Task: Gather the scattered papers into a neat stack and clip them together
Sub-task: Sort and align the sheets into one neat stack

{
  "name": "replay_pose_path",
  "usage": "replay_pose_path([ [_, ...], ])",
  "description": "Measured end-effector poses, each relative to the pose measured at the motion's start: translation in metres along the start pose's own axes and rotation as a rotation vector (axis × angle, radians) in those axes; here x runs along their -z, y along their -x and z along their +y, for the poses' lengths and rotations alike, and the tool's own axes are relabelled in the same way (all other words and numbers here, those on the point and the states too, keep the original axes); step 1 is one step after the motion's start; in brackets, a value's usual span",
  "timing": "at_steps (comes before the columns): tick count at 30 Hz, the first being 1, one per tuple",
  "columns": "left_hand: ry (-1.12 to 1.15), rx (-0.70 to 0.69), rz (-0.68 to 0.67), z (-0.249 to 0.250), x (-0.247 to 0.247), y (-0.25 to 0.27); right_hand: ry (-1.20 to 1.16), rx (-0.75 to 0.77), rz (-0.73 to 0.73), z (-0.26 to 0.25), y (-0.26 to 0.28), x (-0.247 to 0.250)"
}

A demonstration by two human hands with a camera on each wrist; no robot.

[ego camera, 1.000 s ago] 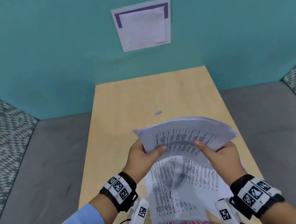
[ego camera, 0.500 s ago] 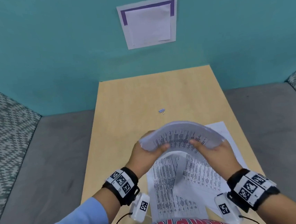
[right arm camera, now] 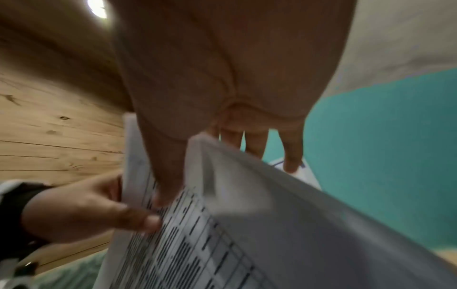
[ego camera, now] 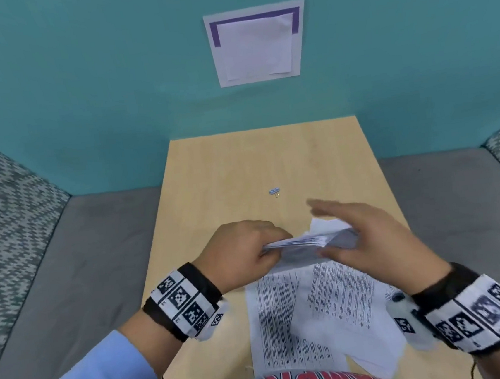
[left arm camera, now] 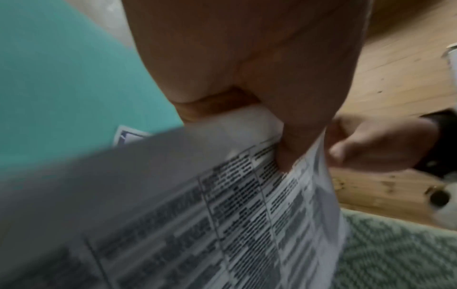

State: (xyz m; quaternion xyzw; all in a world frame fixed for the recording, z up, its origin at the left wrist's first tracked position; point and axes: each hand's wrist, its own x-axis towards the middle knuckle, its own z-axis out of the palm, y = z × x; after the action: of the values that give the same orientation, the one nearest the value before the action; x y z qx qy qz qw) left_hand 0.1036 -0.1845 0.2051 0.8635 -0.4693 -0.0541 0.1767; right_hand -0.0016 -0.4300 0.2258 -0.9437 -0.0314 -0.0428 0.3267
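A bundle of printed papers (ego camera: pixel 305 241) is held above the wooden table (ego camera: pixel 240 165), seen almost edge-on. My left hand (ego camera: pixel 248 250) grips its left end, thumb on the printed face (left arm camera: pixel 247 215). My right hand (ego camera: pixel 357 234) is at the bundle's right end. Its thumb rests on the printed side (right arm camera: pixel 247 234) and its fingers are straight behind the sheets, blurred. Two loose printed sheets (ego camera: pixel 273 315) (ego camera: pixel 338 297) lie overlapped on the table below the hands. A small binder clip (ego camera: pixel 274 191) lies alone on the table beyond the hands.
The table butts against a teal wall with a white and purple notice (ego camera: pixel 256 42) on it. Grey bench seats (ego camera: pixel 95 250) (ego camera: pixel 457 200) flank the table on both sides, with patterned cushions at the far edges.
The bundle went from bowed and face-up to nearly edge-on. Both hands rolled over with it, and the right hand's fingers straightened out.
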Motion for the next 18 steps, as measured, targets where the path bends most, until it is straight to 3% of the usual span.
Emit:
replay_pose_path([
  [3,0.087,0.086,-0.108,-0.003,0.004,0.005,-0.101,-0.074,-0.133,0.013,-0.003,-0.02],
  [5,0.139,0.258,-0.264,-0.026,0.001,0.022,-0.256,-0.213,-0.093,0.026,0.003,-0.022],
  [7,0.203,0.418,-0.294,-0.053,-0.001,0.047,-0.42,-0.317,-0.017,0.037,0.012,-0.017],
  [10,0.494,0.561,-0.051,-0.064,-0.001,0.072,-0.551,-0.375,0.077,0.047,0.026,-0.013],
  [14,0.735,0.566,0.485,-0.04,-0.01,0.071,-0.626,-0.373,0.234,0.052,0.034,-0.02],
  [16,0.779,0.626,0.559,-0.037,-0.031,0.067,-0.612,-0.397,0.275,0.06,0.035,-0.032],
  [18,0.763,0.687,0.432,-0.042,-0.065,0.068,-0.523,-0.386,0.192,0.072,0.04,-0.056],
])
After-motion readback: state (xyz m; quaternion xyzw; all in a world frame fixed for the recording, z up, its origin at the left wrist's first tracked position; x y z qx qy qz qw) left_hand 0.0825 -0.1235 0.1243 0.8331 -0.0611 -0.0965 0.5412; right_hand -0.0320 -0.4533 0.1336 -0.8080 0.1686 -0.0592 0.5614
